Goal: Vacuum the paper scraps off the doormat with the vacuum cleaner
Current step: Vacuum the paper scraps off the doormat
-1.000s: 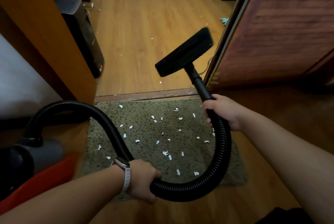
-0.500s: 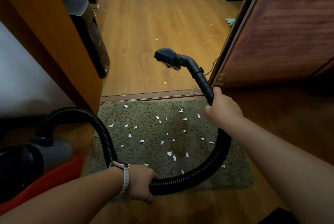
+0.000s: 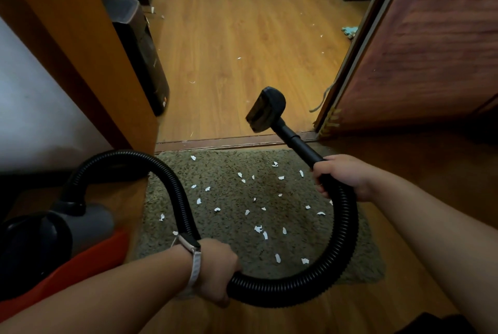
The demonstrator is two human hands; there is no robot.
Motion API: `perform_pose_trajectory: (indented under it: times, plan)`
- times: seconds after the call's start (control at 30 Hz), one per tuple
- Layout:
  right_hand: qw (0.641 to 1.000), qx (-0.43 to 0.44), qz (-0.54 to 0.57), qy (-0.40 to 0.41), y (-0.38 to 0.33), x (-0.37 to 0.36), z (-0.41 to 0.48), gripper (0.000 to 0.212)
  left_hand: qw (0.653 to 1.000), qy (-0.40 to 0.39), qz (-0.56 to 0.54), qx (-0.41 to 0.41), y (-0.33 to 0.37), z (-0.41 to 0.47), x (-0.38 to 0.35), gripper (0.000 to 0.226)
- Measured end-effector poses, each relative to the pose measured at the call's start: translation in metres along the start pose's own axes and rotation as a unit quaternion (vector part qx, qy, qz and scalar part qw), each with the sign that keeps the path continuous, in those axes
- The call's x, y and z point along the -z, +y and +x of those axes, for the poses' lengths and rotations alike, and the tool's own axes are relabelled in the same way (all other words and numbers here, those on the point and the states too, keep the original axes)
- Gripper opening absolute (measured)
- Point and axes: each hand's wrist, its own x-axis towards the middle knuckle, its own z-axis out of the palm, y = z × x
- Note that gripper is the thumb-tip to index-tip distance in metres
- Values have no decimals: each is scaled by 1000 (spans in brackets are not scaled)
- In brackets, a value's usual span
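Observation:
A speckled green-grey doormat (image 3: 229,242) lies on the wooden floor before a doorway, strewn with several small white paper scraps (image 3: 258,229). My right hand (image 3: 342,176) grips the black wand just where it meets the ribbed hose (image 3: 347,247). The black nozzle head (image 3: 265,110) hangs in the air above the threshold, tilted, clear of the mat. My left hand (image 3: 218,269), with a watch on the wrist, grips the hose lower down, near the mat's front edge. The grey and red vacuum body (image 3: 54,242) sits on the floor at the left.
A dark box-shaped appliance (image 3: 137,50) stands against the wooden panel at the left of the doorway. The open wooden door (image 3: 420,45) fills the right side. More scraps and a teal cloth (image 3: 349,30) lie on the far room's floor. A threshold strip (image 3: 231,142) borders the mat.
The nozzle head has turned on the wand, from broadside to end-on, and dropped lower toward the threshold. Both hands keep their grip on wand and hose.

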Motion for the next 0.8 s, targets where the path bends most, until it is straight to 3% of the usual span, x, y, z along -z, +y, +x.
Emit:
perform_pose_trajectory:
  times: [0.1,0.2,0.33,0.53,0.6,0.67,0.7,0.73,0.8]
  plan:
    - [1000,-16,11,-15,-1,4,0,35,997,25,77,8,-2,-6,18,25]
    - [1000,-7,19,-22,-3,2,0,38,996,35,80,12,-10,-6,23,24]
    - [998,17,45,-27,-6,1,-1,37,999,-1,31,12,-18,-1,11,38]
    - [999,24,-1,-35,-10,-4,-9,33,999,30,-37,14,-26,10,3,61]
    - [999,18,-24,-39,-10,-5,-10,35,990,41,-133,22,-34,8,12,70]
    - [998,15,-35,-44,-9,-5,-11,38,947,103,-303,30,-49,-1,38,61]
    - [998,17,-38,-45,-9,-4,-11,39,905,171,-387,38,-59,-7,55,50]
    - [998,20,-41,-45,-9,-4,-12,39,844,263,-463,60,-68,-13,73,35]
    - [997,25,-52,-46,-7,-2,-13,40,682,439,-575,111,-77,-30,112,25]
